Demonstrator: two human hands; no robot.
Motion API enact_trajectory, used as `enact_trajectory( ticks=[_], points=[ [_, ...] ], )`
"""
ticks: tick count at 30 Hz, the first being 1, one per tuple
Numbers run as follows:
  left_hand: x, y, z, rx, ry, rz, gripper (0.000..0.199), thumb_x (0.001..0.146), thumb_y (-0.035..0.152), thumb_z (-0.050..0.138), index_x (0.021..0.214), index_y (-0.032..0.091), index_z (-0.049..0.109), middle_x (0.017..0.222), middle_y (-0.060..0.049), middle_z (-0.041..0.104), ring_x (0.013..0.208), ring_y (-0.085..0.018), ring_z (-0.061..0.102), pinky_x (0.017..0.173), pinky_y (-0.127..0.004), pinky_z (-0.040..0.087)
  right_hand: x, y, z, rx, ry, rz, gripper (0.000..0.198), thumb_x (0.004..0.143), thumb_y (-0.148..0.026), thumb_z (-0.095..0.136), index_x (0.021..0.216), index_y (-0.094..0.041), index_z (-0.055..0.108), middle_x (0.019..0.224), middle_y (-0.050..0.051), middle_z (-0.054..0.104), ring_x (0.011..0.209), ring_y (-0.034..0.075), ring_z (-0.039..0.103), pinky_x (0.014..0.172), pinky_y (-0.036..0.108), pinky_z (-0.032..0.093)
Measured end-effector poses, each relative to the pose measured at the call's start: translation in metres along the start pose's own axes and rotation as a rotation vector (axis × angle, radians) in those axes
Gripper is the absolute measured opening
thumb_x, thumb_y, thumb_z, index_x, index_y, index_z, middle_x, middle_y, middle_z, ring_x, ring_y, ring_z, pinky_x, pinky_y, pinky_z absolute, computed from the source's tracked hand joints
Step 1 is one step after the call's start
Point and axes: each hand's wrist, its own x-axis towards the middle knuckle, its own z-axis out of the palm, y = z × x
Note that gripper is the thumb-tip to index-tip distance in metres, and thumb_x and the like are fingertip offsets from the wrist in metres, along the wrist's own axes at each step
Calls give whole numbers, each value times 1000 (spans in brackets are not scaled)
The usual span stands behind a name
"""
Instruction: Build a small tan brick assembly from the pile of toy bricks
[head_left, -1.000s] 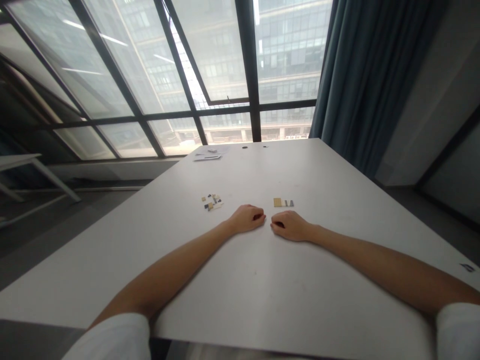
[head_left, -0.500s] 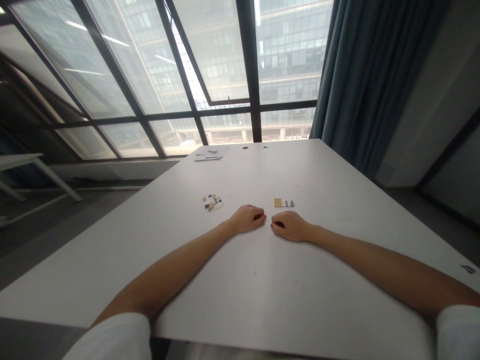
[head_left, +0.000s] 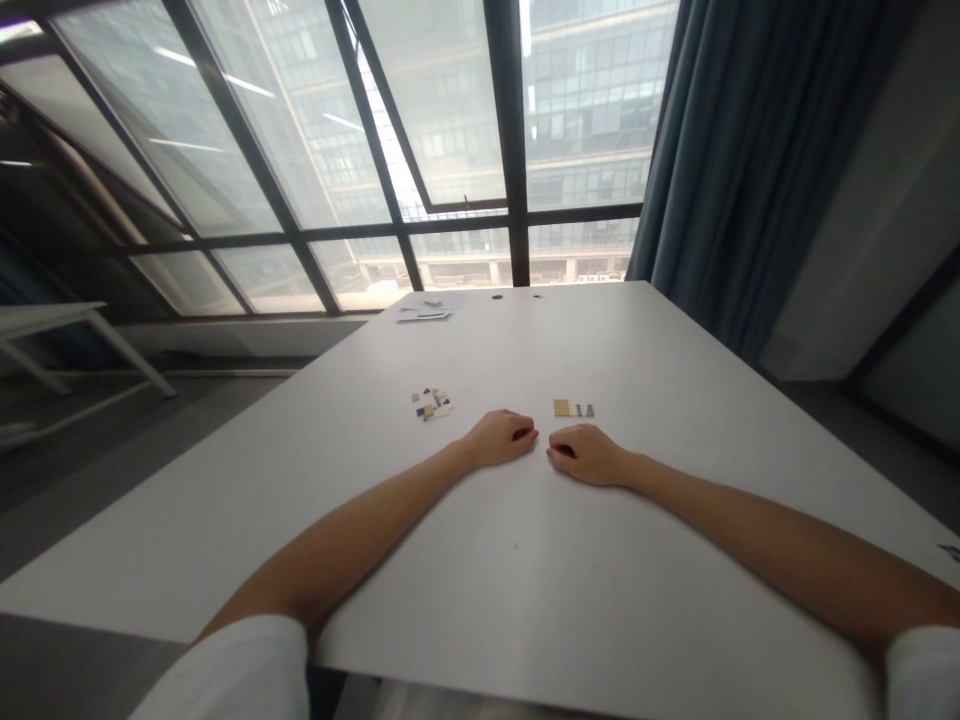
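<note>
My left hand [head_left: 502,437] rests on the white table [head_left: 480,560] with its fingers curled in, nothing seen in it. Just to the right lies my right hand [head_left: 589,454], curled the same way, with a narrow gap between the two. Beyond my right hand sits a small flat row of pieces: a tan studded plate [head_left: 561,408] at its left, then white and grey parts [head_left: 582,410]. Past my left hand, to its left, is a loose pile of small tan, black, white and grey pieces [head_left: 433,405]. Neither hand touches these pieces.
Papers [head_left: 424,313] lie at the far left of the table, and a dark round spot [head_left: 497,297] shows near the far edge. Behind stand large windows [head_left: 442,110] and a blue curtain [head_left: 735,170]. Another white table [head_left: 60,318] is at the left.
The whole view has shifted slightly, so things appear a little farther right. Both hands keep their pose on the table, and the pieces lie as before.
</note>
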Motion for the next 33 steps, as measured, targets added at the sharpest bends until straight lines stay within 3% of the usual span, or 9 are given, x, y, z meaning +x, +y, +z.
enact_trajectory(
  ticks=[6, 12, 18, 21, 26, 33],
  points=[
    [6, -10, -15, -91, 85, -65, 36, 93, 37, 47, 63, 17, 55, 55, 4, 47, 53, -9, 36, 58, -25, 28, -1, 1, -1, 3, -10, 4, 30, 88, -29, 50, 60, -19, 42, 58, -2, 46, 58, 11, 36, 59, 27, 21],
    [6, -40, -64, -172, 211, -177, 39, 92, 38, 48, 62, 15, 56, 52, 5, 40, 53, -9, 33, 56, -24, 26, -2, 2, -1, 11, -27, 2, 31, 89, -28, 48, 61, -18, 41, 59, -2, 45, 58, 11, 35, 59, 27, 21],
    [-15, -88, -120, -149, 273, -328, 38, 90, 44, 53, 81, 12, 71, 58, 2, 50, 56, -10, 39, 56, -24, 30, -2, 5, 1, 14, -28, -4, 31, 89, -29, 48, 61, -19, 41, 59, -2, 45, 58, 11, 35, 59, 27, 21],
    [-28, -112, -137, -69, 198, -365, 36, 86, 43, 58, 94, 14, 76, 60, 1, 54, 56, -10, 40, 57, -24, 31, -2, 6, 2, 17, -36, -7, 31, 90, -29, 47, 61, -19, 42, 60, -2, 45, 58, 11, 36, 59, 27, 21],
    [-49, -151, -143, -3, 47, -531, 33, 77, 41, 68, 95, 16, 80, 67, -1, 61, 59, -11, 48, 59, -24, 34, -3, 8, 1, 8, -39, -4, 31, 91, -30, 46, 62, -19, 42, 60, -2, 46, 59, 11, 37, 60, 27, 21],
    [-74, -192, -125, 0, -28, -703, 40, 64, 42, 79, 96, 18, 81, 71, -2, 63, 62, -13, 51, 60, -24, 37, -3, 9, 1, 0, -43, -9, 31, 91, -30, 46, 62, -19, 43, 60, -2, 47, 60, 12, 38, 60, 27, 22]
  ],
)
